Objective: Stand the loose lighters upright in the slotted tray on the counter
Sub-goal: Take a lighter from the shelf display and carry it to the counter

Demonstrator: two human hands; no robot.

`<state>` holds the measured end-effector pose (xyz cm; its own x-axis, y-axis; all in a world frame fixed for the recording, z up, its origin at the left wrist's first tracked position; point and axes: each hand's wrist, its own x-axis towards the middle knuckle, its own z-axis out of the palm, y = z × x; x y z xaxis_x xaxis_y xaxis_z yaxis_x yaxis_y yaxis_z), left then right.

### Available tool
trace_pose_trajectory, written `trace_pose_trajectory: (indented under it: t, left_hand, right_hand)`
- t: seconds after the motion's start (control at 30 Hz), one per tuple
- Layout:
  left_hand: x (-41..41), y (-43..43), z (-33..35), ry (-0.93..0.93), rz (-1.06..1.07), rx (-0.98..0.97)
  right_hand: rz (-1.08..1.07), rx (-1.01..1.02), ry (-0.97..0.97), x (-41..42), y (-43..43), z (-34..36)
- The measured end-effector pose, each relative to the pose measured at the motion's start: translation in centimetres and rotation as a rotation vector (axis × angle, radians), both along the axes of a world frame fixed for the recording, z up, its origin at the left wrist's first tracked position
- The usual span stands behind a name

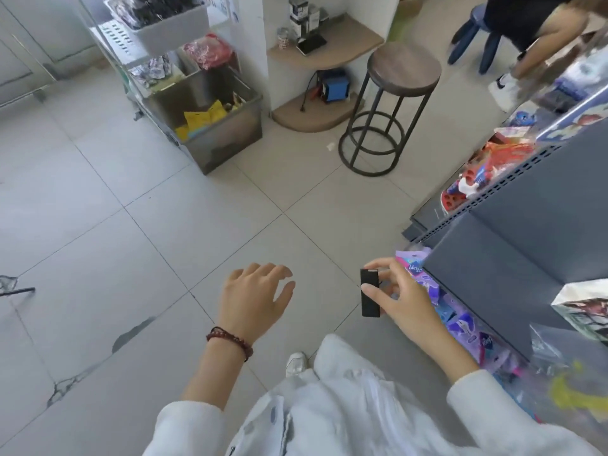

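You wear a loose white garment with long sleeves pushed back from both wrists. A dark red beaded bracelet (230, 341) circles your left wrist. Your left hand (255, 299) and right hand (399, 297) are bare. One white shoe (296, 363) shows below.

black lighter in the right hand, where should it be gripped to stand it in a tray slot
Grip the slim black rectangular lighter by its upper half, across the narrow sides, coming from above. It hangs upright and the right hand pinches its top and middle, leaving the bottom end free. The left hand is open and empty.
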<state>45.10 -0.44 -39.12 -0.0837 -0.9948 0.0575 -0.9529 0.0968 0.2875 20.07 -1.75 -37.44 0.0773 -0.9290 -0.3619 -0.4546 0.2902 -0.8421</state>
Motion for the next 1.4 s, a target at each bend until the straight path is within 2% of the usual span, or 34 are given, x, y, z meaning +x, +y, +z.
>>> trace_pose_trajectory:
  t: [0.13,0.27,0.47,0.73,0.9,1.1,1.4]
  left_hand:
    - [1.7,-7.0,-0.3,-0.009,-0.033,0.055]
    - [3.2,-14.0,-1.0,-0.02,-0.031,0.11]
    - [4.3,-25.0,0.8,-0.075,-0.036,0.16]
    - [5.1,-39.7,3.1,0.063,-0.013,0.144]
    - [8.1,-49.0,1.8,0.07,-0.113,0.163]
    - [11.3,-61.1,3.5,0.008,-0.212,0.066]
    - [10.3,-74.9,3.7,-0.007,-0.328,0.061]
  right_hand:
    - [-0.064,-0.006,0.031,0.5,-6.1,-0.9]
    - [-0.138,0.021,-0.041,1.0,-13.8,-2.2]
    - [-0.104,0.05,-0.134,2.9,-25.6,-1.3]
    - [-0.07,0.064,-0.138,5.8,-39.6,-0.7]
    - [-0.165,0.051,-0.104,7.8,-46.8,-0.7]
    - [-0.296,0.008,-0.102,10.1,-54.8,1.5]
    - [-0.421,0.016,-0.127,9.1,-66.1,0.9]
